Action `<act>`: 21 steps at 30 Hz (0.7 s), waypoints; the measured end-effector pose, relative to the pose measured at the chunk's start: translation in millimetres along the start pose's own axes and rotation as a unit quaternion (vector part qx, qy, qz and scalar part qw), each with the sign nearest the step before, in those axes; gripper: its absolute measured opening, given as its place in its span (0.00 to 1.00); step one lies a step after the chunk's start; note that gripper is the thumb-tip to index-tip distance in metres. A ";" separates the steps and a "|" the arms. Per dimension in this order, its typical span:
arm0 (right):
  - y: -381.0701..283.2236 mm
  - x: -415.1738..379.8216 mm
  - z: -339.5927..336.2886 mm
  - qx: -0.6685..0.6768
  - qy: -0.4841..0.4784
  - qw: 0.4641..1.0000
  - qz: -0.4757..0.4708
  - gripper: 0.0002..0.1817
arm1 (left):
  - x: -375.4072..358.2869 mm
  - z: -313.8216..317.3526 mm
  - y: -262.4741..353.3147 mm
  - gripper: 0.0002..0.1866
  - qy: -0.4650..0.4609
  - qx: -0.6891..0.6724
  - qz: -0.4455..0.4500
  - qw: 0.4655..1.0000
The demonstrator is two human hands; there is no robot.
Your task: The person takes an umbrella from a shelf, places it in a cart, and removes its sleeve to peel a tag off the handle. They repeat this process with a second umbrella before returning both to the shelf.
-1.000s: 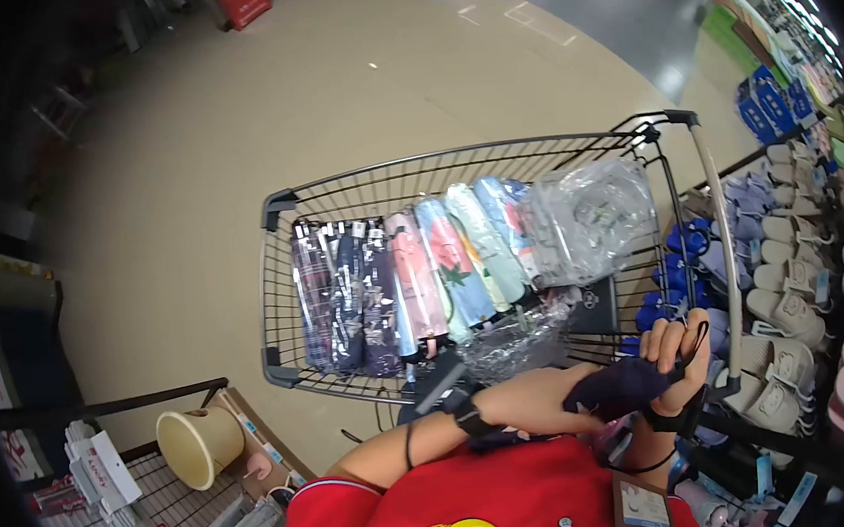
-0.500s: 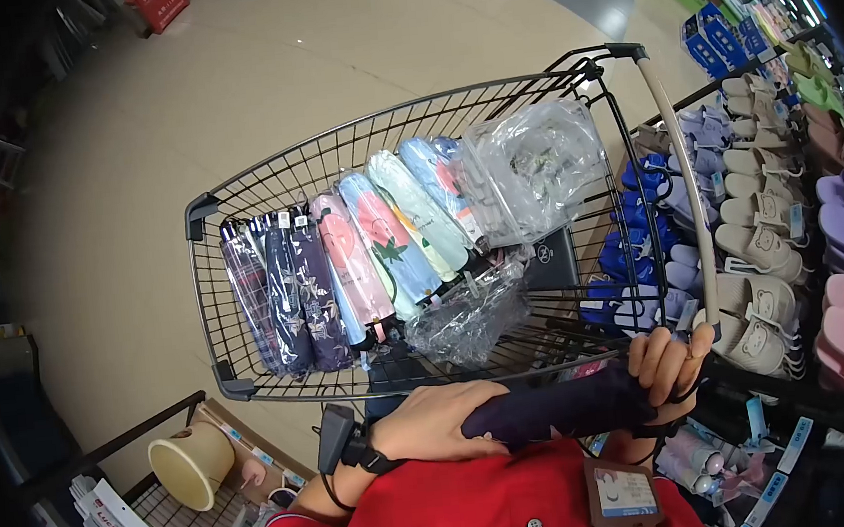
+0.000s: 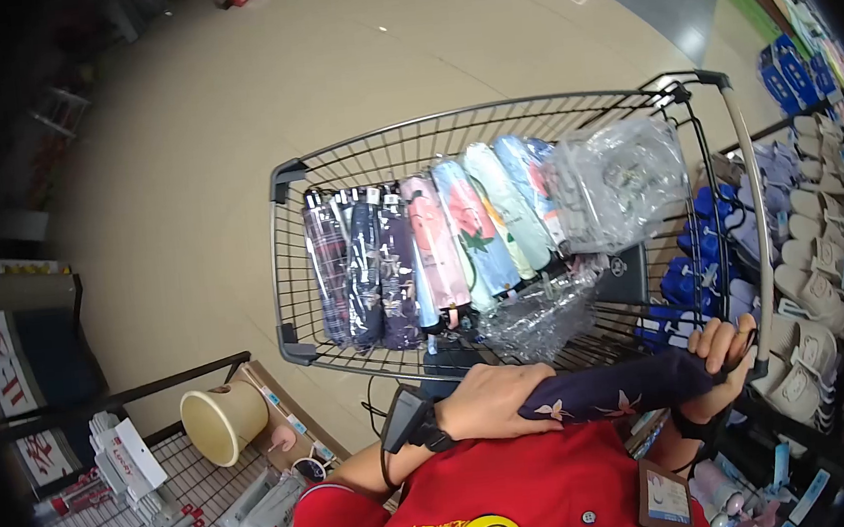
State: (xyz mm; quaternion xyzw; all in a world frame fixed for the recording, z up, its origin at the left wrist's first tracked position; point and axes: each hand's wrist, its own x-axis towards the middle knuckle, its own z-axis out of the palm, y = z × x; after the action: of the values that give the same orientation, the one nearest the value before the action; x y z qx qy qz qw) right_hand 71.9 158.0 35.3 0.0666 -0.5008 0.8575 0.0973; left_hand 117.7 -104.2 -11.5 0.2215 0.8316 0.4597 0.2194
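With a row of folded umbrellas (image 3: 431, 253) already laid in the shopping cart (image 3: 288, 275), left hand (image 3: 494, 403) and right hand (image 3: 722, 363) both closed around one more dark floral umbrella (image 3: 614, 392), not yet placed.

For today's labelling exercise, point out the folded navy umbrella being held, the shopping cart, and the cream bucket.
folded navy umbrella (image 3: 619, 390): head view, middle of its flowered fabric.
shopping cart (image 3: 288, 275): head view, left wire wall.
cream bucket (image 3: 217, 424): head view, on its outer side wall.
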 end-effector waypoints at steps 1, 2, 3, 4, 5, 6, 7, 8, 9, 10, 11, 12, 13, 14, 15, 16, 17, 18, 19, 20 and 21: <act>-2.7 2.9 4.7 -0.017 -0.019 1.000 -0.003 0.10 | 2.4 0.0 -1.2 0.29 -0.023 -0.002 0.015 1.000; -3.7 3.9 9.4 -0.035 0.014 0.999 -0.003 0.10 | 5.6 0.2 0.4 0.30 -0.003 -0.013 0.047 0.999; -6.2 7.3 14.6 -0.032 0.009 0.999 -0.003 0.10 | 9.0 -0.2 4.7 0.30 0.003 -0.010 0.046 0.999; -9.4 12.1 21.2 -0.096 -0.035 0.995 -0.013 0.10 | 13.6 -2.0 10.1 0.30 -0.024 -0.026 0.045 0.998; -11.9 15.9 27.9 -0.159 -0.077 0.984 -0.024 0.11 | 19.0 -5.6 14.8 0.31 -0.051 -0.041 0.046 0.997; -13.0 17.6 35.2 -0.186 -0.064 0.980 -0.039 0.11 | 24.0 -6.8 15.6 0.32 -0.055 -0.045 0.062 0.996; -14.6 20.2 38.0 -0.185 -0.067 0.979 -0.043 0.11 | 29.2 -6.6 17.0 0.32 -0.052 -0.042 0.065 0.996; -15.7 22.8 40.4 -0.220 -0.113 0.967 -0.060 0.11 | 34.5 -6.3 18.5 0.32 -0.046 -0.084 0.090 0.991; -17.0 24.7 43.3 -0.254 -0.159 0.951 -0.075 0.11 | 38.4 -6.3 20.0 0.31 -0.040 -0.126 0.113 0.985; -19.3 22.5 48.3 -0.264 -0.131 0.953 -0.074 0.11 | 41.2 -7.4 21.9 0.31 -0.035 -0.124 0.114 0.985; -22.3 23.3 48.4 -0.262 -0.135 0.953 -0.077 0.11 | 43.7 -9.8 24.1 0.30 -0.051 -0.148 0.118 0.981; -25.5 24.6 46.5 -0.266 -0.165 0.946 -0.080 0.07 | 45.5 -12.1 26.3 0.28 -0.067 -0.172 0.121 0.975; -27.7 24.8 45.4 -0.270 -0.195 0.939 -0.083 0.06 | 47.5 -14.5 28.6 0.28 -0.062 -0.170 0.120 0.976; -29.2 23.3 45.5 -0.289 -0.200 0.933 -0.073 0.12 | 49.9 -17.2 31.0 0.27 -0.103 -0.205 0.101 0.968; -28.3 23.4 47.3 -0.288 -0.202 0.933 -0.075 0.12 | 51.6 -19.5 32.1 0.26 -0.145 -0.239 0.083 0.956; -27.6 22.2 49.0 -0.273 -0.170 0.944 -0.074 0.12 | 52.9 -21.3 31.1 0.26 -0.146 -0.239 0.085 0.956; -28.9 20.5 47.9 -0.261 -0.134 0.953 -0.075 0.12 | 55.8 -22.0 29.6 0.26 -0.150 -0.275 0.106 0.944; -30.3 20.3 39.7 -0.260 -0.147 0.952 -0.063 0.17 | 60.9 -21.1 30.1 0.26 -0.161 -0.313 0.131 0.927; -32.3 14.5 5.0 -0.547 -0.046 0.821 -0.156 0.22 | 64.6 -22.5 30.5 0.26 -0.180 -0.317 0.148 0.919; -42.1 21.8 14.7 -0.606 -0.108 0.772 -0.159 0.23 | 66.8 -26.3 29.2 0.28 -0.211 -0.300 0.121 0.923; -26.6 21.8 43.7 -0.264 -0.001 0.964 -0.043 0.10 | 70.3 -27.0 28.0 0.29 -0.244 -0.280 0.098 0.923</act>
State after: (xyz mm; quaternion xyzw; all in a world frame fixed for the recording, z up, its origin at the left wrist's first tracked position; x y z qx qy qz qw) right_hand 57.7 134.9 83.8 0.0608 -0.7059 0.6901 0.1474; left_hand 50.4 -68.8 14.3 0.3369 0.5640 0.6242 0.4227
